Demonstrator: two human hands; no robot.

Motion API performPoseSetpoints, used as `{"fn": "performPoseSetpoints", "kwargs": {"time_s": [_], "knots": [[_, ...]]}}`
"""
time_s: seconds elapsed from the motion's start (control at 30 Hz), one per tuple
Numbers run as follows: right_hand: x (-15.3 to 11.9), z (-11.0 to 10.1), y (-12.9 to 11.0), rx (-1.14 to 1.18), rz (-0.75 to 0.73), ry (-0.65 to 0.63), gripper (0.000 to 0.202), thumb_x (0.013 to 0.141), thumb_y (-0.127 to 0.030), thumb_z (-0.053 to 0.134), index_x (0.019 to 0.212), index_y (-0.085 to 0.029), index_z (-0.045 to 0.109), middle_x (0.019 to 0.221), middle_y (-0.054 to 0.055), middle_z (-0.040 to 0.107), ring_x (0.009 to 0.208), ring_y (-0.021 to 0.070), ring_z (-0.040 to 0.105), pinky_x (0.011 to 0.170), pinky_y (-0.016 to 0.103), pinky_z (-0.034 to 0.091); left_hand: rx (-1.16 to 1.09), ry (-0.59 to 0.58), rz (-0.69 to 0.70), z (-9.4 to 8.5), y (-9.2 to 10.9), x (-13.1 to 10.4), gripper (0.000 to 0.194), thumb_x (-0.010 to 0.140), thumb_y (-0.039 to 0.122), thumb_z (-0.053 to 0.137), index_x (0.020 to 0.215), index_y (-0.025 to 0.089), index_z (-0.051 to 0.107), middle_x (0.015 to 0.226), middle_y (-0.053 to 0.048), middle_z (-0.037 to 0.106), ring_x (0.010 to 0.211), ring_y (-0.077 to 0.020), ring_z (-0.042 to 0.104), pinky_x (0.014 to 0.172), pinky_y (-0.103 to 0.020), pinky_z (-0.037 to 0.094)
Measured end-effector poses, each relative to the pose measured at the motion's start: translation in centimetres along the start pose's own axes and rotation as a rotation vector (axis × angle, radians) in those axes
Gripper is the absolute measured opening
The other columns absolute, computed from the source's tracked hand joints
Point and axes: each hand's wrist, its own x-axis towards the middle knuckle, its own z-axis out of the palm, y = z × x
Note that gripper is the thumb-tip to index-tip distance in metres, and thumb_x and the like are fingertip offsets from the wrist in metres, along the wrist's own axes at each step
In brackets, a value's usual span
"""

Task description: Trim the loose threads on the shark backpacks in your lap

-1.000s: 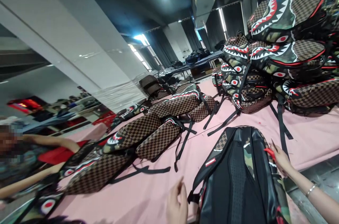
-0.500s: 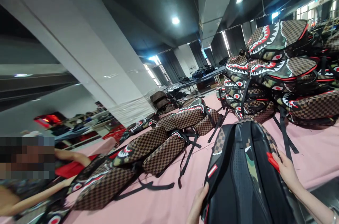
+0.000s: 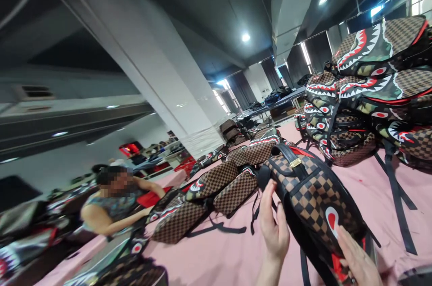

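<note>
A brown-checked backpack (image 3: 315, 193) stands tilted on the pink table in front of me, its black top handle and gold-coloured plate toward the far end. A red-and-white eye patch marks its side. My left hand (image 3: 275, 225) is raised close by the bag's strap side, fingers stretched out and holding nothing. Flat against the near side, just below the eye patch, lies my right hand (image 3: 359, 256) with fingers extended. Some red material (image 3: 337, 264) shows beside that hand; whether the hand touches it I cannot tell.
Shark-mouth backpacks are stacked in a tall pile (image 3: 367, 92) on the right. More checked bags (image 3: 182, 220) lie in a row on the pink tablecloth (image 3: 209, 263). Across the table at left, a person (image 3: 114, 200) handles a bag. A white pillar (image 3: 162, 61) rises behind.
The backpack has turned from its black padded back to its checked face and side. My left hand has come off its edge. The view has swung left, bringing more of the other person in.
</note>
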Motion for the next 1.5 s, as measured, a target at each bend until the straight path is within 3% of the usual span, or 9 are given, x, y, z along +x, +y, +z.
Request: {"fn": "performPoseSetpoints", "kwargs": {"time_s": [0.2, 0.4, 0.5, 0.63, 0.7, 0.93, 1.13, 1.37, 1.5], "knots": [[0.6, -1.3, 0.8, -0.044, -0.043, -0.028, 0.060, 0.083, -0.012, 0.038, 0.140, -0.022, 0.023, 0.131, 0.002, 0.045, 0.117, 0.0190, 0.046, 0.092, 0.023, 0.045, 0.188, -0.198, 0.277, -1.4, 4.5, 1.1, 0.069, 0.068, 0.038, 0.067, 0.125, 0.015, 0.036, 0.123, -0.017, 0.046, 0.115, -0.0282, 0.044, 0.094, -0.045, 0.040], [1.8, -3.4, 1.1, -0.088, -0.142, -0.126, 0.056, 0.082, -0.011, 0.034, 0.138, -0.015, 0.028, 0.126, 0.009, 0.051, 0.113, 0.0195, 0.050, 0.086, 0.024, 0.049, 0.418, -0.166, 0.347, -0.3, 7.6, 4.6, 0.016, 0.075, 0.023, 0.062, 0.090, 0.019, 0.058, 0.089, -0.005, 0.062, 0.080, -0.0183, 0.055, 0.071, -0.033, 0.045], [3.6, -5.1, 1.1, -0.024, -0.094, -0.189, 0.043, 0.083, -0.017, 0.039, 0.127, -0.017, 0.039, 0.112, 0.009, 0.060, 0.100, 0.0173, 0.059, 0.076, 0.020, 0.052, 0.441, -0.159, 0.366, 0.4, 7.7, 5.7, 0.005, 0.079, 0.015, 0.054, 0.077, 0.019, 0.057, 0.073, -0.002, 0.060, 0.068, -0.0144, 0.051, 0.061, -0.028, 0.041], [8.3, -7.7, 0.3, 0.039, 0.329, -0.245, 0.023, 0.088, -0.031, 0.040, 0.109, -0.021, 0.041, 0.087, 0.004, 0.065, 0.078, 0.0159, 0.065, 0.064, 0.022, 0.053, 0.272, -0.190, 0.216, 1.1, 7.1, 6.2, 0.012, 0.082, 0.015, 0.048, 0.072, 0.016, 0.054, 0.069, -0.003, 0.055, 0.067, -0.0130, 0.050, 0.061, -0.025, 0.040], [11.1, -8.7, -0.4, 0.089, 0.412, -0.294, 0.024, 0.090, -0.036, 0.034, 0.109, -0.021, 0.038, 0.089, 0.005, 0.063, 0.077, 0.0171, 0.064, 0.063, 0.025, 0.052, 0.205, -0.190, 0.140, 1.3, 6.9, 6.2, 0.014, 0.083, 0.016, 0.046, 0.071, 0.016, 0.052, 0.070, -0.003, 0.055, 0.069, -0.0128, 0.050, 0.063, -0.025, 0.040], [16.7, -8.4, -1.3, 0.131, 0.252, -0.292, 0.021, 0.089, -0.037, 0.041, 0.103, -0.023, 0.046, 0.084, 0.002, 0.062, 0.070, 0.0157, 0.061, 0.063, 0.027, 0.048, 0.198, -0.180, 0.123, 1.7, 6.5, 6.1, 0.015, 0.086, 0.018, 0.042, 0.073, 0.016, 0.049, 0.072, -0.003, 0.055, 0.070, -0.0139, 0.050, 0.066, -0.027, 0.039], [17.6, -7.4, -1.1, 0.028, 0.015, -0.128, 0.018, 0.087, -0.030, 0.046, 0.101, -0.019, 0.051, 0.090, 0.005, 0.063, 0.079, 0.0158, 0.062, 0.068, 0.024, 0.049, 0.230, -0.135, 0.181, 2.2, 6.3, 6.0, 0.015, 0.086, 0.016, 0.040, 0.073, 0.016, 0.048, 0.070, -0.003, 0.054, 0.068, -0.0140, 0.049, 0.064, -0.027, 0.038], [18.1, -7.7, -1.6, -0.147, -0.100, -0.160, 0.017, 0.089, -0.026, 0.043, 0.097, -0.017, 0.056, 0.086, 0.006, 0.065, 0.075, 0.0157, 0.063, 0.067, 0.024, 0.049, 0.187, -0.085, 0.198, 2.9, 6.7, 5.4, 0.018, 0.086, 0.016, 0.037, 0.072, 0.016, 0.048, 0.070, -0.004, 0.053, 0.067, -0.0137, 0.048, 0.062, -0.026, 0.038], [17.8, -8.0, -1.2, -0.014, -0.060, -0.114, 0.012, 0.087, -0.026, 0.047, 0.093, -0.019, 0.055, 0.085, 0.004, 0.064, 0.073, 0.0141, 0.063, 0.063, 0.021, 0.049, -0.147, -0.026, -0.012, 2.5, 5.7, 5.5, 0.022, 0.089, 0.028, 0.035, 0.073, 0.017, 0.047, 0.059, 0.001, 0.046, 0.054, -0.0101, 0.044, 0.053, -0.022, 0.036]]}}
